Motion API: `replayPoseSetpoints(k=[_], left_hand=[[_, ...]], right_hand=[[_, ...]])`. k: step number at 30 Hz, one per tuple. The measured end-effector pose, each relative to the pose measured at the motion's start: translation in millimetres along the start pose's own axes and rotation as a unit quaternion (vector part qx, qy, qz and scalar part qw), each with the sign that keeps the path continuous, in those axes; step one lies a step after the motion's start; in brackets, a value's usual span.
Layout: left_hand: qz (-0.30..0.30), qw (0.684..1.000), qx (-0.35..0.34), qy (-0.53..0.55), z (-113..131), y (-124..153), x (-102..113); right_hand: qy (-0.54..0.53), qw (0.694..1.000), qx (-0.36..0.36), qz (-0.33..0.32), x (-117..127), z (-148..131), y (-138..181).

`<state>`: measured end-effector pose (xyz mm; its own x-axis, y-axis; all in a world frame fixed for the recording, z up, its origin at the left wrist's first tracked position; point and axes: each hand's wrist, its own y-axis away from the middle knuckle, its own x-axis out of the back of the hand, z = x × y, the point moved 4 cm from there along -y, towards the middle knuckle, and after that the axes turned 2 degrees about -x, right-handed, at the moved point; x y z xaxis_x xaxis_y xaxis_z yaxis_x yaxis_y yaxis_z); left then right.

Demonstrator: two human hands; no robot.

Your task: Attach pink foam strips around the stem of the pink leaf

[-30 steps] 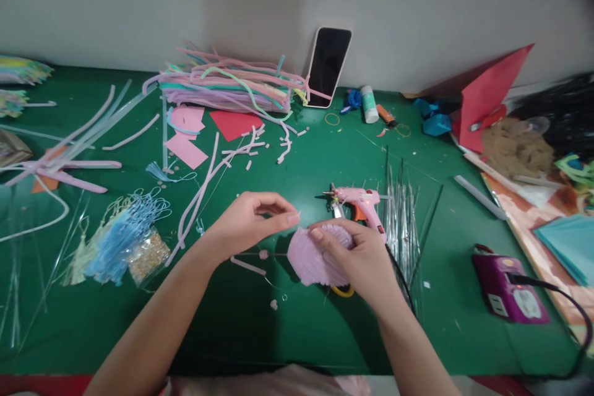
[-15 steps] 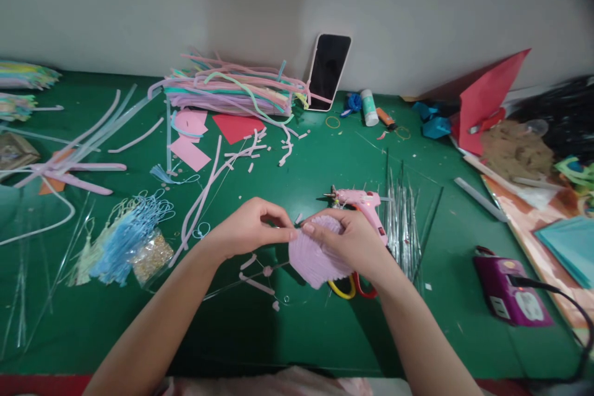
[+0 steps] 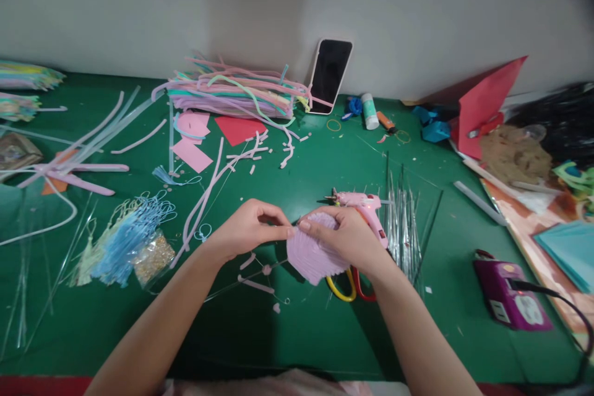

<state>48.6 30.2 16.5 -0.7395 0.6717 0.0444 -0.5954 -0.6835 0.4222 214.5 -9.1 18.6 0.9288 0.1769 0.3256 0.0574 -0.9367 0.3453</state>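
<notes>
While both hands meet over the green table (image 3: pixel 301 161), I log the following.

- **Item one:** lilac ribbed shell piece (image 3: pixel 312 257), clasped from its right side by the right hand (image 3: pixel 352 238), which curls over the ribs. I cannot tell whether it rests on the table.
- **Item two:** left hand (image 3: pixel 245 229), fingertips pinched tight on the shell's upper left rim, meeting the right hand's fingertip.
- **Just beyond the right knuckles:** pink glue gun (image 3: pixel 359 201), nozzle pointing left.
- **Beneath the grip, nearer me:** scissors (image 3: pixel 346 288) with yellow and red handles, partly hidden by the wrist.
- **Right of the grip:** bundle of clear sticks (image 3: pixel 403 223).
- **Below the left hand:** short pink pipe-cleaner offcuts (image 3: pixel 253 284).
- **Far beyond:** phone (image 3: pixel 329 74) leaning on the wall.
</notes>
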Motion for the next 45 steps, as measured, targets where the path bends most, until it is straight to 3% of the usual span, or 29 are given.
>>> replayPoseSetpoints(k=[5, 8, 12, 20, 24, 27, 34, 40, 45], left_hand=[[-0.005, 1.0, 0.007, 0.021, -3, 1, 3], [0.009, 0.998, 0.01, 0.067, -7, 3, 9], [0.063, 0.991, -0.013, 0.115, -13, 4, 23], [0.186, 0.965, -0.03, 0.184, -24, 2, 29], [0.193, 0.968, -0.02, 0.16, -25, 4, 28], [0.142, 0.981, -0.006, 0.134, -24, 7, 29], [0.049, 0.969, 0.021, 0.243, -23, 1, 15], [0.108, 0.951, 0.013, 0.289, -25, -3, 7], [0.129, 0.947, 0.014, 0.293, -28, -3, 9]], right_hand=[[-0.019, 1.0, -0.008, -0.008, 0, -1, 1], [-0.13, 0.991, -0.018, 0.006, 0, 2, 4], [-0.29, 0.955, -0.024, 0.051, -6, 14, 8], [-0.366, 0.928, -0.061, 0.04, -32, 31, 18], [-0.355, 0.929, -0.051, 0.091, -29, 32, 19], [-0.324, 0.939, -0.026, 0.107, -24, 32, 19], [-0.239, 0.97, -0.007, 0.042, -28, 18, 21], [-0.26, 0.961, -0.022, 0.096, -30, 19, 19], [-0.251, 0.963, -0.021, 0.095, -30, 21, 17]])
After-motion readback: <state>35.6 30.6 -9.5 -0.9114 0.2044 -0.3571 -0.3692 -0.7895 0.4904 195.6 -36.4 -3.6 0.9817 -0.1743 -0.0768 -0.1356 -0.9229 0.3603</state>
